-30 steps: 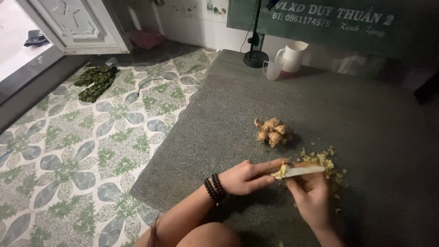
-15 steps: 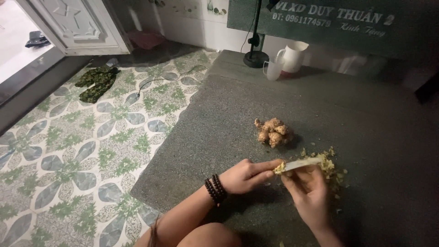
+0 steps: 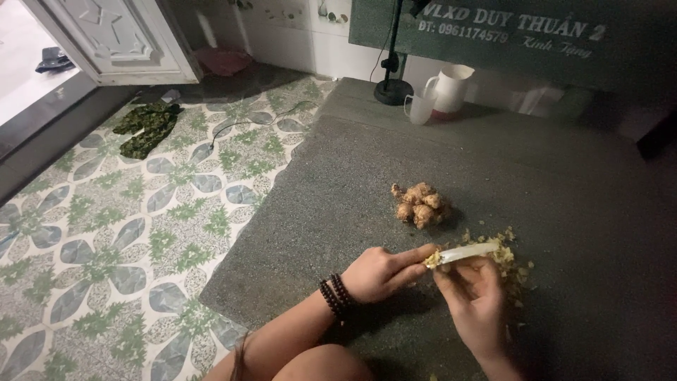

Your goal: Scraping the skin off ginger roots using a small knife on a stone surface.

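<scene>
Hands, left (image 3: pixel 381 271) and right (image 3: pixel 474 296), clamped on knife (image 3: pixel 465 252); ginger root (image 3: pixel 421 204) beside, jug (image 3: pixel 450 88) beyond.

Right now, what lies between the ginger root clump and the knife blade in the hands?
Head view: only bare grey slab between ginger root clump and knife blade; chopped bits sit beside the blade.

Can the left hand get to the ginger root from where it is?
Probably yes: the left hand lies just short of the ginger root, with only bare stone slab between. It pinches the knife, though, so it isn't free.
</scene>
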